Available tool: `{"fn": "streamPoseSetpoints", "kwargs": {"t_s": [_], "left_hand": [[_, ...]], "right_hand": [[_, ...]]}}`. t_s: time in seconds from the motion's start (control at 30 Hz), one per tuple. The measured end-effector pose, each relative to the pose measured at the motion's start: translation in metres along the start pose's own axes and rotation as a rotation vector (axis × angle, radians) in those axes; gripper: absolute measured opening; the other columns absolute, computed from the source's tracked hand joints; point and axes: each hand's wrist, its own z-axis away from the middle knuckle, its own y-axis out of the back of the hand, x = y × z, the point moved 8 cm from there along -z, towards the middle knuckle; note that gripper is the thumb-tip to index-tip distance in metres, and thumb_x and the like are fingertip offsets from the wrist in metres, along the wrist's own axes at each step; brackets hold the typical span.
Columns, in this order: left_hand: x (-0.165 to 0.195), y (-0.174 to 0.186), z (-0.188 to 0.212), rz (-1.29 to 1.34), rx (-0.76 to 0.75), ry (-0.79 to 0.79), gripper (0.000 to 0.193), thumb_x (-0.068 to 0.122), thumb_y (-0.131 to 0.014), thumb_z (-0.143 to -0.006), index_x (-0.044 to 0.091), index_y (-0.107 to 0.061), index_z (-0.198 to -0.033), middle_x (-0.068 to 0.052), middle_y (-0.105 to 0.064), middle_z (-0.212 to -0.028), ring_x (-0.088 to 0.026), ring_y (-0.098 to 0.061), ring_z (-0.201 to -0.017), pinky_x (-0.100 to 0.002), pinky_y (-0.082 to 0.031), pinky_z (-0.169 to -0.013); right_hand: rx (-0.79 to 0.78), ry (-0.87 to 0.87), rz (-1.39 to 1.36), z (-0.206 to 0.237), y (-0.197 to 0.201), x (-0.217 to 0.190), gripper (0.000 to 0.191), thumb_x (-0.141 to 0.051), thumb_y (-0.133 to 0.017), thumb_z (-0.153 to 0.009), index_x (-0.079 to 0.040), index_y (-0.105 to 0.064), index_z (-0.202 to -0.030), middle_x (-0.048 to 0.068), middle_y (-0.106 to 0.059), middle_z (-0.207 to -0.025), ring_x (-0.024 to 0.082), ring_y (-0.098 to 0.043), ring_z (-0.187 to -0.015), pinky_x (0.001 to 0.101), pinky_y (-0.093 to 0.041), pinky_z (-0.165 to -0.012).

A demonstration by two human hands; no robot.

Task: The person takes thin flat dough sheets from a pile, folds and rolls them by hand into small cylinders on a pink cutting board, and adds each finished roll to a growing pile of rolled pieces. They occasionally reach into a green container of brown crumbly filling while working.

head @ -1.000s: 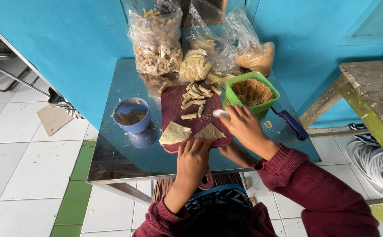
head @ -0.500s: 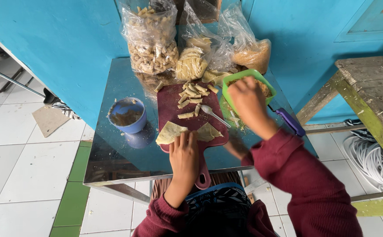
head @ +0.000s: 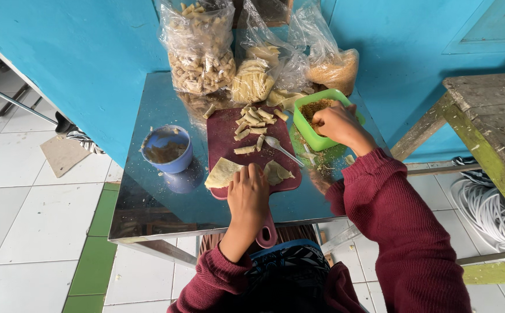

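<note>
A dark red plastic cutting board (head: 229, 136) is lying on the shiny metal table top (head: 148, 203), its long axis running from the person toward the blue wall, with its rounded handle pointing back at the person and hanging just over the table's near edge. The left hand (head: 248, 194) is resting palm down on the near end of the board, fingers loosely spread and flat, gripping nothing; its fingertips are lying between two pale triangular dough sheets (head: 223, 173), one on each side of them. Farther up the board, a metal spoon (head: 281, 149) is lying diagonally, its bowl near the board's middle and its handle pointing toward the board's right near corner. Beyond the spoon, a heap of small rolled pastry pieces (head: 251, 123) is covering the far end of the board.

Just right of the board, a square green plastic tub of brown crumbly filling (head: 312, 124) is standing on the table. The right hand (head: 338, 123) is reaching into it from the right, fingers curled down and pinched together in the filling; what they are pinching cannot be made out.

Left of the board, a round blue plastic cup (head: 167, 149) holding brownish liquid is standing apart from it. Behind the board, clear plastic bags of rolled snacks (head: 200, 52) are leaning against the wall.
</note>
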Motion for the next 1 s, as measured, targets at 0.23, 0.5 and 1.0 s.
{"fn": "streamPoseSetpoints", "kwargs": {"t_s": [0.23,0.5,1.0], "left_hand": [[-0.004,0.004,0.000,0.149,-0.032,0.014,0.007,0.018,-0.062,-0.095,0.011,-0.063,-0.096,-0.009,-0.066,-0.086,-0.031,-0.069,-0.086,-0.044,-0.055,-0.073],[-0.006,0.023,0.005,0.235,-0.080,0.073,0.012,0.021,-0.063,-0.094,0.015,-0.069,-0.102,-0.008,-0.067,-0.093,-0.031,-0.069,-0.088,-0.044,-0.056,-0.070],[-0.007,0.023,0.007,0.229,-0.036,0.027,0.047,0.032,-0.077,-0.083,0.011,-0.061,-0.122,-0.010,-0.068,-0.104,-0.033,-0.068,-0.096,-0.043,-0.053,-0.082]], "right_hand": [[0.024,0.045,-0.002,-0.004,-0.001,-0.003,0.026,-0.025,-0.079,-0.080,-0.014,-0.080,-0.103,0.018,-0.073,-0.105,0.034,-0.052,-0.124,0.0512,-0.026,-0.107],[0.159,0.063,-0.009,0.012,0.028,0.002,0.007,-0.023,-0.076,-0.081,-0.017,-0.078,-0.085,0.000,-0.075,-0.080,0.025,-0.055,-0.105,0.0430,-0.028,-0.095],[0.096,0.571,-0.359,0.086,-0.041,-0.132,0.012,-0.014,-0.077,-0.081,-0.010,-0.071,-0.089,0.000,-0.070,-0.092,0.023,-0.055,-0.103,0.0348,-0.044,-0.091]]}}
